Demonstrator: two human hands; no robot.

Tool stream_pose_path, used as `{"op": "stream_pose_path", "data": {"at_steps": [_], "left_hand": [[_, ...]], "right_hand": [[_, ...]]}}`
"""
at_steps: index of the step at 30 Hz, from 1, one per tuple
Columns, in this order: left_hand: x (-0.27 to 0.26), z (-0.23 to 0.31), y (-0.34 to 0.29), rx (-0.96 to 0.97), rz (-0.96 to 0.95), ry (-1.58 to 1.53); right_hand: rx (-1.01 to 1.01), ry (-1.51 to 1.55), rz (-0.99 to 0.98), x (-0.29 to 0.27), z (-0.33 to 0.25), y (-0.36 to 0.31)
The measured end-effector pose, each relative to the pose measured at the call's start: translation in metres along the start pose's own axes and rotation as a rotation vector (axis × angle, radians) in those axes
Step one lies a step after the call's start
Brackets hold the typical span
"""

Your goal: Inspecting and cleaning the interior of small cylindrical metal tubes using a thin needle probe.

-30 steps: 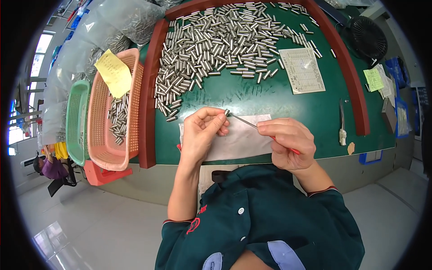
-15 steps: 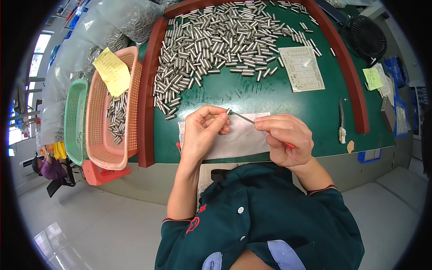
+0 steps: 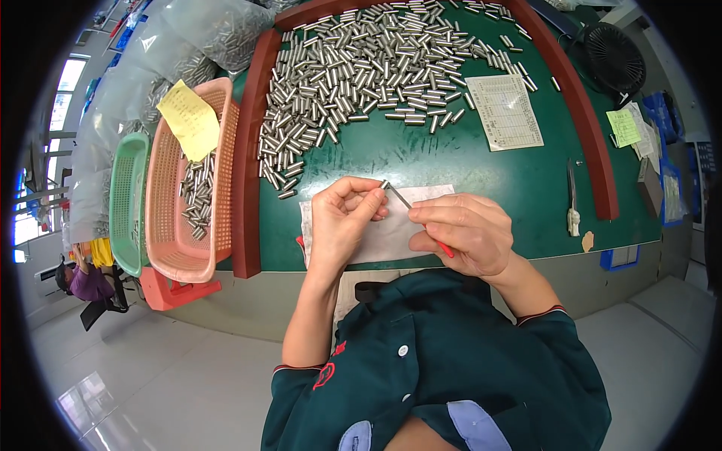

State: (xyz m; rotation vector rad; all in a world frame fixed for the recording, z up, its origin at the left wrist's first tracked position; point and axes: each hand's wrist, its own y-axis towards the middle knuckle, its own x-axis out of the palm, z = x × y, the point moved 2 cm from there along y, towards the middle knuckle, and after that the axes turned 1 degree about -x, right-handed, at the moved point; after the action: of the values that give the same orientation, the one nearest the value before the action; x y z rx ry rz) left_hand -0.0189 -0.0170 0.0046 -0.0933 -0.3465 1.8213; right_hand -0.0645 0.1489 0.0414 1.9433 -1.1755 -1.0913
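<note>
Green table — steel pins heaped, pink basket beside.

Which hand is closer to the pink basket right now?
Left. The left hand is above the white cloth, just right of the table's red rim, past which the pink basket stands. The right hand is farther right.

A factory workbench: a heap of small metal pins covers the green surface at upper centre, plastic baskets and bagged parts at left.
</note>
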Motion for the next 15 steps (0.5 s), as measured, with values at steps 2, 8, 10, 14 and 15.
{"op": "stream_pose_path", "data": {"at_steps": [2, 8, 10, 14, 15], "left_hand": [[0.0, -0.0004, -0.0008, 0.013, 0.026, -0.012], [0.0021, -0.0013, -0.0016, 0.048, 0.086, -0.054], [0.0038, -0.0014, -0.0037, 0.041, 0.088, -0.046], [0.0074, -0.0013, -0.0061, 0.089, 0.129, 0.037], [0.0076, -0.0015, -0.0061, 0.104, 0.15, 0.055]], "right_hand": [[0.001, -0.014, -0.016, -0.0001, -0.0008, 0.0038], [-0.006, -0.01, -0.028, 0.0006, -0.0014, 0.0015], [-0.015, 0.006, -0.003, -0.0004, -0.0021, -0.0006], [-0.064, 0.05, -0.044, -0.003, -0.0052, 0.0], [-0.081, 0.068, -0.055, -0.0038, -0.0055, -0.0001]]}}
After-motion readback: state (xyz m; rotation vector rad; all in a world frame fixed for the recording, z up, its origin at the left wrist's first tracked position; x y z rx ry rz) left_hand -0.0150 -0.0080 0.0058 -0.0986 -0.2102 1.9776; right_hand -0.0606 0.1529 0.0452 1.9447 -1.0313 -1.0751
